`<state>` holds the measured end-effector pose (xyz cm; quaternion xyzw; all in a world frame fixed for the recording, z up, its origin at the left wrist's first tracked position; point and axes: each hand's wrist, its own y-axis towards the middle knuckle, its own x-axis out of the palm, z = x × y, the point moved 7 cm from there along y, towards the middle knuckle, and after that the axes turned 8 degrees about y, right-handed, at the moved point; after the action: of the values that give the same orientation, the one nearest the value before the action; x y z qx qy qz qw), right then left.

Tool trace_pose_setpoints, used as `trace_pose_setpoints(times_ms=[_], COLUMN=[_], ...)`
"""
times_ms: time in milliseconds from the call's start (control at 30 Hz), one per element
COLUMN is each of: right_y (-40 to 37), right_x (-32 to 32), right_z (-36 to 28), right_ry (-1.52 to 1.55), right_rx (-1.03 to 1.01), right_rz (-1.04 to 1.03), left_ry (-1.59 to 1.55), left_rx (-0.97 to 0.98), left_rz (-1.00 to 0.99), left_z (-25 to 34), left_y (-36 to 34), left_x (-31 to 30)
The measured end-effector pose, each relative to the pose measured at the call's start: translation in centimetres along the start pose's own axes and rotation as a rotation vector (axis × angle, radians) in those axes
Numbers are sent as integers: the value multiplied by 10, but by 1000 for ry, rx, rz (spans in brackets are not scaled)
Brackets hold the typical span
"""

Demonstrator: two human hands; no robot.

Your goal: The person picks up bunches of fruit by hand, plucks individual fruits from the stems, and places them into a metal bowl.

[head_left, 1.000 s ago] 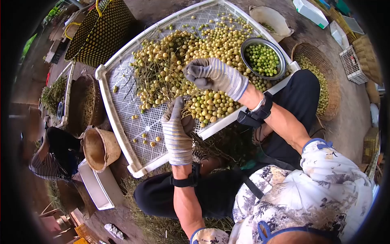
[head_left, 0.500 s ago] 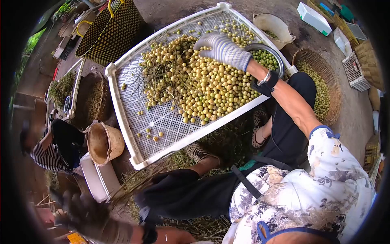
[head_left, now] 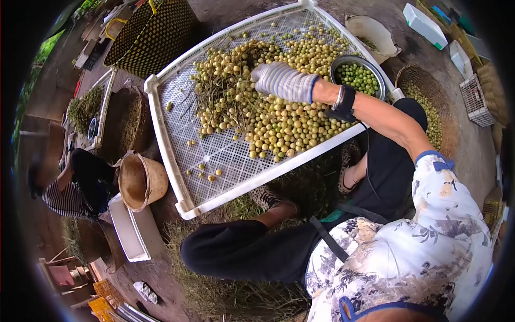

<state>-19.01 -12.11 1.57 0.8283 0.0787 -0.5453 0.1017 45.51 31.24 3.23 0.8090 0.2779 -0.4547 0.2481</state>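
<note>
My right hand (head_left: 284, 81), in a striped knit glove, rests on a heap of small round yellow-tan fruit (head_left: 300, 121). Its fingers are curled in, closed against the edge of the tangled stems (head_left: 228, 96); what they grip is hidden. Fruit and stems lie on a white mesh tray (head_left: 161, 126) with a raised rim. A metal bowl (head_left: 335, 68) of green fruit stands on the tray, just past my right wrist. My left hand is out of view.
A wicker basket (head_left: 448, 123) of fruit stands right of the tray. Beyond it sits a pale tub (head_left: 394, 51). To the left are a checked woven basket (head_left: 120, 51), a tan bucket (head_left: 161, 180) and a white box (head_left: 145, 249). A person (head_left: 59, 201) sits at far left. Stripped stems (head_left: 236, 290) litter the ground.
My left hand, blurred at the lower left with stems beside it, has gone out of view. My right hand has moved slightly down onto the heap, its fingers now more curled. The view has shifted slightly.
</note>
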Motion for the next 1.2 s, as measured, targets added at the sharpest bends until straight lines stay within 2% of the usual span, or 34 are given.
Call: trace_pose_setpoints(times_ms=[67, 100, 200, 233, 300, 333, 400, 467, 533, 600, 767, 800, 867, 933, 967, 1000, 1033, 1133, 1167, 1200], right_y=[-2, -7, -5, -5, -8, -12, -22, -31, -45, -62, -104, -111, -123, -135, -141, -143, -143, -134, -126, -124], right_x=[-30, -35, -74, -85, -106, -114, -123, -122, -118, -109, -69, -61, -41, -31, -29, -22, -17, -15, -6, 0], right_z=[0, -8, -2, -2, -3, -4, -5, -4, -12, -25, -56, -60, -64, -69, -76, -81, -80, -78, -78, -81], right_ry=[171, 50, 310, 302, 281, 350, 489, 458, 488, 570, 615, 639, 590, 693, 685, 515, 506, 566, 534, 474], right_rx=[306, -331, -283, -242, -160, -163, -166, -177, -236, -306, -365, -341, -303, -322, -422, -417, -407, -401, -384, -441], right_rz=[-170, 146, 296, 332, 405, 439, 504, 543, 559, 578, 513, 443, 453, 378, 418, 286, 275, 209, 168, 73], left_ry=[-67, -113, -369, -487, -770, -896, -1136, -1311, -1493, -1715, -2043, -2077, -2140, -2112, -2076, -2039, -2096, -2134, -2184, -2222], left_rx=[52, 79, 222, 297, 486, 581, 741, 881, 1047, 1082, 857, 846, 817, 840, 876, 916, 1015, 794, 822, 757], left_rz=[89, 145, 325, 349, 266, 133, -338, -644, -828, -1141, -2098, -2019, -1857, -1831, -1797, -1764, -1819, -1751, -1672, -1608], left_z=[24, 39, 94, 116, 171, 203, 280, 348, 405, 458, 550, 557, 564, 558, 558, 558, 557, 553, 558, 557], left_y=[7, 10, 7, 3, -9, -15, -29, -57, -77, -88, -123, -119, -111, -111, -112, -113, -118, -109, -104, -100], left_x=[-46, -76, -176, -206, -258, -271, -280, -300, -308, -298, -265, -258, -251, -254, -252, -252, -259, -248, -246, -238])
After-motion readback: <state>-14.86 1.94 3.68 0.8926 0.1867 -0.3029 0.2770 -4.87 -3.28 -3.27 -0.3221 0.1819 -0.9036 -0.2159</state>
